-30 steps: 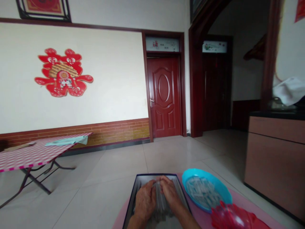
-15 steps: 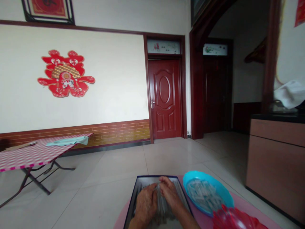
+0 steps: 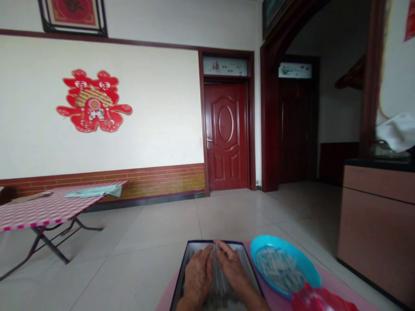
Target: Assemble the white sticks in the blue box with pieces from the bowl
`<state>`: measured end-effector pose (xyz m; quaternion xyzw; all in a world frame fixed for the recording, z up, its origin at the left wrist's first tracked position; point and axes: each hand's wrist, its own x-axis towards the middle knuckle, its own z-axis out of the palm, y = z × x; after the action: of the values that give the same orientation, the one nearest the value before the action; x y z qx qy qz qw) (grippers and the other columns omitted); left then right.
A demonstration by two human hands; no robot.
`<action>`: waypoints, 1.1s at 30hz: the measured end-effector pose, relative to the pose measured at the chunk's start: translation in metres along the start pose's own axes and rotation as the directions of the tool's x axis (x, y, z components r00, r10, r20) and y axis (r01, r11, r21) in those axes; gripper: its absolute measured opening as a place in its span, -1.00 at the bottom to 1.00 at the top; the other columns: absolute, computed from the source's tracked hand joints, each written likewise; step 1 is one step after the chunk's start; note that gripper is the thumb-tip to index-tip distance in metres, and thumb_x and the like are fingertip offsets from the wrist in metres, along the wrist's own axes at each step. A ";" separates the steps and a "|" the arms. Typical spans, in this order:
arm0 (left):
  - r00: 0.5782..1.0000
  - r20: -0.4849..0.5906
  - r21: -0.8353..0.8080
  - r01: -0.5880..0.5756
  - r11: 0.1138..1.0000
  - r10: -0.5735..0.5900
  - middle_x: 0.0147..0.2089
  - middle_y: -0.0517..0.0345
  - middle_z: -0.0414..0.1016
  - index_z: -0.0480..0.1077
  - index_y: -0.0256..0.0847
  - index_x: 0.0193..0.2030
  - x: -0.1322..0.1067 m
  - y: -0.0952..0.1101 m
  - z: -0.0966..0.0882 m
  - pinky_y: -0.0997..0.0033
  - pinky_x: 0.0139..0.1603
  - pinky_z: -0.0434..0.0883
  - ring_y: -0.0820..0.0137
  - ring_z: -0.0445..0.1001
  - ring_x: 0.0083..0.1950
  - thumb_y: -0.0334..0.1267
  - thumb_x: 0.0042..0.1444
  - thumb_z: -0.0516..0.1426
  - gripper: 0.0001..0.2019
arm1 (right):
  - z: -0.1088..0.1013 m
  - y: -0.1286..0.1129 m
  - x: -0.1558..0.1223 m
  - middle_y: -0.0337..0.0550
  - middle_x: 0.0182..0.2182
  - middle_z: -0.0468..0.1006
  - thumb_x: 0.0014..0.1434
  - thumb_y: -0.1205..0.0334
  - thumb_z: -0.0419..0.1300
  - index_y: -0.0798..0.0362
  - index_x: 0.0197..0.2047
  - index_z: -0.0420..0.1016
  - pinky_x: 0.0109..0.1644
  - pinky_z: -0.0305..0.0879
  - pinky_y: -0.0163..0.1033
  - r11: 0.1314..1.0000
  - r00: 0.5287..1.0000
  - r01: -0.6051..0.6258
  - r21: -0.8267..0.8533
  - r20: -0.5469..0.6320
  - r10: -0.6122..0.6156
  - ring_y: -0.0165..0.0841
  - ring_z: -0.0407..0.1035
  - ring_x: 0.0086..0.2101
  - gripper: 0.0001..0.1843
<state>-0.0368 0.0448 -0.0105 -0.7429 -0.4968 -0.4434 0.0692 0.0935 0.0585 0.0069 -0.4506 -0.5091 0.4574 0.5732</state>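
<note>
Both hands are over a shallow box (image 3: 196, 246) with a dark blue rim, filled with thin, whitish translucent strips (image 3: 220, 283) lying lengthwise. My left hand (image 3: 198, 273) is on the left side, fingers bent together and pointing away from me. Opposite it, my right hand (image 3: 232, 267) has its thumb and fingers pinched inward. The fingertips of both almost meet near the box's far edge, around a slim translucent strip (image 3: 214, 248). What exactly the strip is cannot be made out. To the right, a bright blue basin (image 3: 306, 261) contains many similar short pale pieces (image 3: 280, 265).
Box and basin rest on a pink surface (image 3: 269, 289). A crumpled shiny red thing (image 3: 319, 299) lies by the basin's near side. At left is a folding table (image 3: 42, 209) with a checked cover and a pale green cloth (image 3: 94, 191); at right, a brown cabinet (image 3: 376, 220).
The view has tilted and shifted slightly, so everything sits a little lower and further right. My right fingers have drawn in a little closer to the left ones, over the same box.
</note>
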 end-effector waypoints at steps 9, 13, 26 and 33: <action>0.998 0.016 0.031 0.066 0.997 -0.067 -0.10 -0.01 0.57 0.39 -0.21 0.07 0.000 0.000 -0.001 0.40 0.01 0.41 0.35 0.52 -0.08 -0.33 0.24 -0.10 -0.64 | -0.002 -0.003 0.000 -0.08 -0.23 0.60 -0.10 0.13 0.11 0.05 -0.28 0.55 0.05 0.25 -0.14 0.983 0.991 0.129 -0.130 -0.008 -0.131 -0.17 0.42 -0.11 -0.67; 0.992 0.100 0.035 0.067 0.997 -0.071 -0.15 0.00 0.58 0.43 -0.20 0.02 0.000 0.003 -0.003 0.39 0.00 0.41 0.34 0.53 -0.11 -0.34 0.23 -0.10 -0.65 | -0.003 -0.003 -0.002 -0.11 -0.25 0.60 -0.08 0.07 0.08 0.04 -0.27 0.56 -0.14 0.33 -0.16 0.993 0.997 0.070 -0.094 0.029 -0.067 -0.19 0.43 -0.21 -0.64; 0.991 0.117 0.013 0.060 0.998 -0.061 -0.14 -0.02 0.59 0.45 -0.23 -0.02 -0.001 0.009 -0.006 0.38 -0.05 0.43 0.33 0.55 -0.15 -0.32 0.20 -0.09 -0.65 | 0.001 -0.010 -0.004 -0.15 -0.30 0.59 -0.14 -0.03 0.21 0.02 -0.25 0.56 -0.35 0.31 -0.26 0.999 1.000 0.008 0.049 -0.030 -0.007 -0.23 0.42 -0.29 -0.59; 0.994 0.099 -0.012 0.042 0.999 -0.041 -0.17 -0.06 0.59 0.46 -0.26 -0.03 -0.001 0.006 -0.004 0.34 -0.11 0.44 0.29 0.56 -0.17 -0.32 0.20 -0.11 -0.64 | 0.001 -0.014 -0.005 -0.12 -0.32 0.60 -0.14 -0.01 0.23 0.05 -0.24 0.58 -0.32 0.35 -0.23 0.998 1.000 0.017 0.066 -0.018 -0.015 -0.22 0.43 -0.30 -0.58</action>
<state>-0.0345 0.0396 -0.0069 -0.7539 -0.5116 -0.4110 0.0300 0.0933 0.0508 0.0193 -0.4312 -0.4924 0.4655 0.5958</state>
